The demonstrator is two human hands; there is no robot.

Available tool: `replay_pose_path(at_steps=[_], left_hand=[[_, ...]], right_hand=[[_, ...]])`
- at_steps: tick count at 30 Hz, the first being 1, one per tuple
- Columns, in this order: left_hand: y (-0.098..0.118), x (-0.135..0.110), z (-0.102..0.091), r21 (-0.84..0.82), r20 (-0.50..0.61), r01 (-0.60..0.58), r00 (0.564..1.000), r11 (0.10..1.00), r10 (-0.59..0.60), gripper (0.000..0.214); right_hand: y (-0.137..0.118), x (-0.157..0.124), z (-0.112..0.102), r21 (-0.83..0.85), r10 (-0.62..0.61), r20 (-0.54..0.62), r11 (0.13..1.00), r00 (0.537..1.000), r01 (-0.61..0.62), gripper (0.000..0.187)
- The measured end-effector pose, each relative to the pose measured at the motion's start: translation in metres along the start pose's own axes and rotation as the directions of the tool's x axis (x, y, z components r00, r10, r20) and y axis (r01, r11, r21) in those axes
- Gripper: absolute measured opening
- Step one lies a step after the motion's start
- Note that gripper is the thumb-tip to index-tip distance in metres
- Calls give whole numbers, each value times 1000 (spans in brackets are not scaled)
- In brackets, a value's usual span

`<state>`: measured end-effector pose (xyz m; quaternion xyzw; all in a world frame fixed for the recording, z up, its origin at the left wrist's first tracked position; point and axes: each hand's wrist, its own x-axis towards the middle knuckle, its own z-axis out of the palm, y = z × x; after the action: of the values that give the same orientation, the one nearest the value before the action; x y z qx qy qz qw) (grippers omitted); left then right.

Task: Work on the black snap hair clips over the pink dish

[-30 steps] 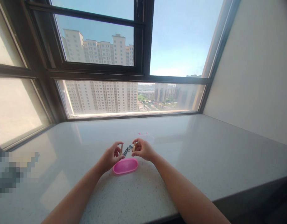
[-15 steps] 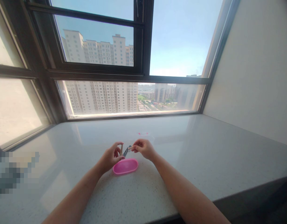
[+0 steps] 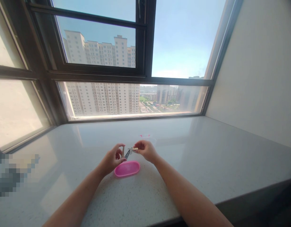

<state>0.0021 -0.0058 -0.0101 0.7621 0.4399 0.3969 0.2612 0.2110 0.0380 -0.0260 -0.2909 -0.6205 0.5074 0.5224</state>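
Note:
My left hand (image 3: 114, 156) is closed, with a slim tan piece (image 3: 123, 152) held upright between finger and thumb. A dark, narrow metal tool (image 3: 127, 154) slants up and right from those fingertips, with a small ring near its upper end. My right hand (image 3: 146, 149) pinches a slim, flat, pale gold piece (image 3: 133, 148), which lies level. Its left end meets or overlaps the top of the dark tool. Both are too small to name by kind. Just below my left thumb, an oval pink tray (image 3: 127, 169) rests on the counter, and nothing shows inside it.
A pale speckled counter (image 3: 194, 164) lies under both forearms, its dark front edge at lower right. Beyond my hands are small pink pieces (image 3: 145, 136), apparently on something clear. Dark window frames (image 3: 100, 77) stand behind, a white wall (image 3: 258, 78) at right. Something blurred sits at far left.
The pale gold piece in my right hand has turned from a slant to nearly level and now shows more of its length. My left hand and the pink tray have stayed put.

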Motion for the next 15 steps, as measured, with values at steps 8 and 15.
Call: replay_pose_path(at_steps=[8, 15], left_hand=[[7, 5, 10, -409, -34, 104, 991, 907, -129, 56], [12, 6, 9, -580, -63, 134, 976, 803, -209, 65]], right_hand=[[-11, -5, 15, -170, -152, -91, 976, 984, 135, 34], [-17, -16, 34, -482, -372, 66, 800, 926, 356, 30]])
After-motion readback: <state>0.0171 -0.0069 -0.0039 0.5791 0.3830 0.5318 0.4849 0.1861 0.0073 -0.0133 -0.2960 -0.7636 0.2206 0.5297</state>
